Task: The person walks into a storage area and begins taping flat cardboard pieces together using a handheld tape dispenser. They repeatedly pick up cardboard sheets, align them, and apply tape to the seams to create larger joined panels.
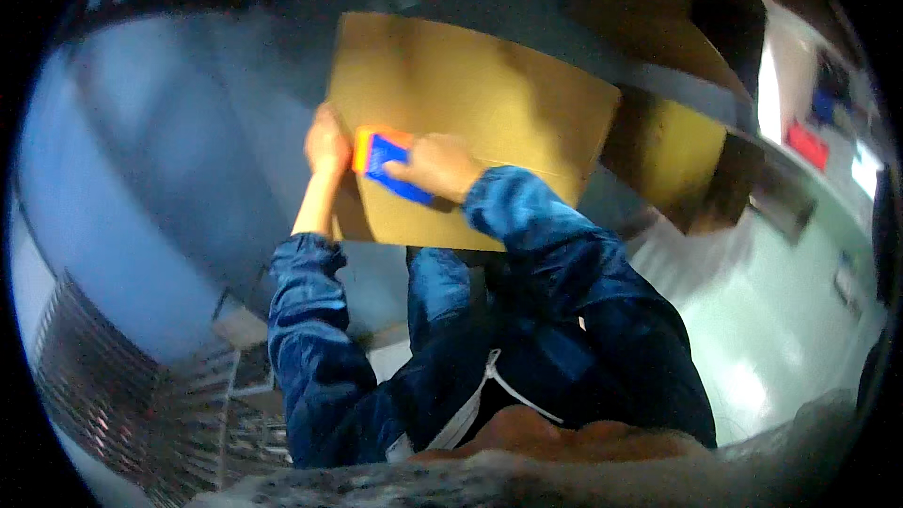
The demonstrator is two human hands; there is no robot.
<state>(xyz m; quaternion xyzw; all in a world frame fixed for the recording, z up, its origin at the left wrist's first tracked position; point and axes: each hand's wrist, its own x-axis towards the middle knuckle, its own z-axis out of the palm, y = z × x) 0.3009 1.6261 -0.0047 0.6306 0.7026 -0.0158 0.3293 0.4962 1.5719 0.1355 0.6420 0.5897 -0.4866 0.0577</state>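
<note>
A large flat cardboard sheet (pixel 451 77) lies in front of me. My left hand (pixel 328 141) is at its left edge and grips that edge. My right hand (pixel 441 166) holds a blue and orange hand tool (pixel 395 164), probably a tape dispenser, over the lower left part of the cardboard. The tool's orange and yellow end points left, close to my left hand's fingers. Motion blur hides its exact kind and whether it touches the sheet.
A brown box with a yellow panel (pixel 681 148) stands to the right. Dark metal racks (pixel 99 353) are at the lower left, beside a blue surface (pixel 141 176). A red object (pixel 806 144) lies at the far right, above the pale floor (pixel 769 310).
</note>
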